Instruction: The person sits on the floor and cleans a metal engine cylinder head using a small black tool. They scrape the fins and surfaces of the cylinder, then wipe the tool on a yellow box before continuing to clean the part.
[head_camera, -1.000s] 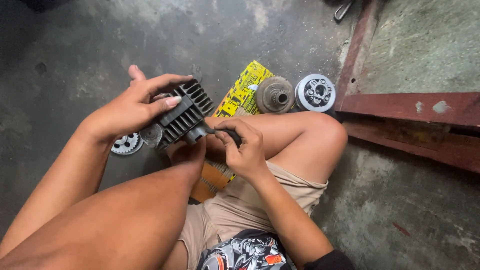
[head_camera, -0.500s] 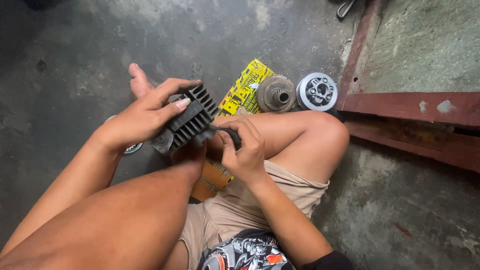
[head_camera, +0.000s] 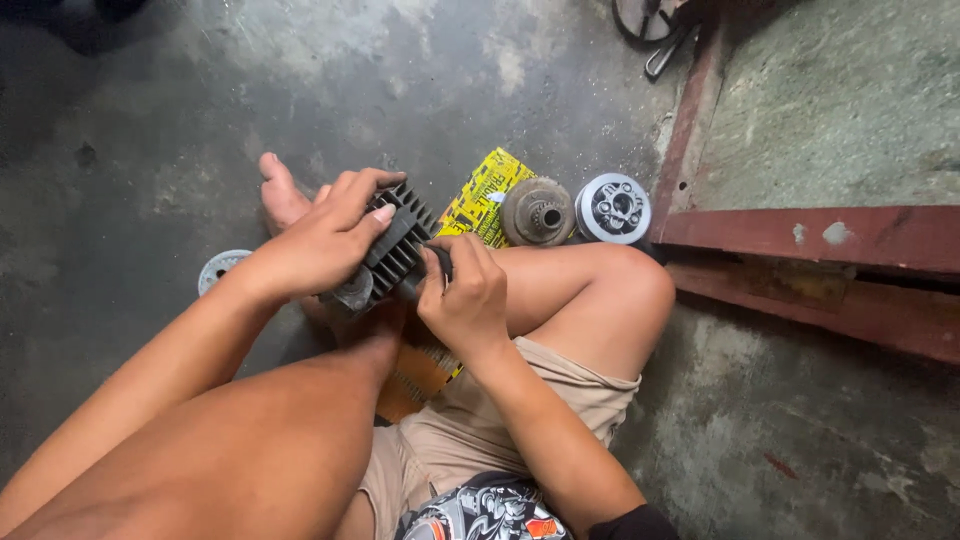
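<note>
I sit on a concrete floor with my knees up. My left hand (head_camera: 318, 243) grips a dark finned metal engine cylinder (head_camera: 390, 250) from above, fingers spread over the fins. My right hand (head_camera: 465, 298) is closed around a small black-handled tool (head_camera: 438, 258) whose tip meets the cylinder's lower right side. The tool's working end is hidden between hand and cylinder. Both hands hover over my legs.
A yellow printed cardboard box (head_camera: 478, 200) lies flattened under my legs. A brown round clutch part (head_camera: 538, 211) and a silver round clutch part (head_camera: 612, 208) stand behind my right knee. A toothed gear (head_camera: 220, 268) lies left. A red metal frame (head_camera: 800, 235) borders the right.
My left hand turned the cylinder and pulled it closer to the right hand. The right hand slid up the tool against the cylinder. The view shifted down, showing more of my foot.
</note>
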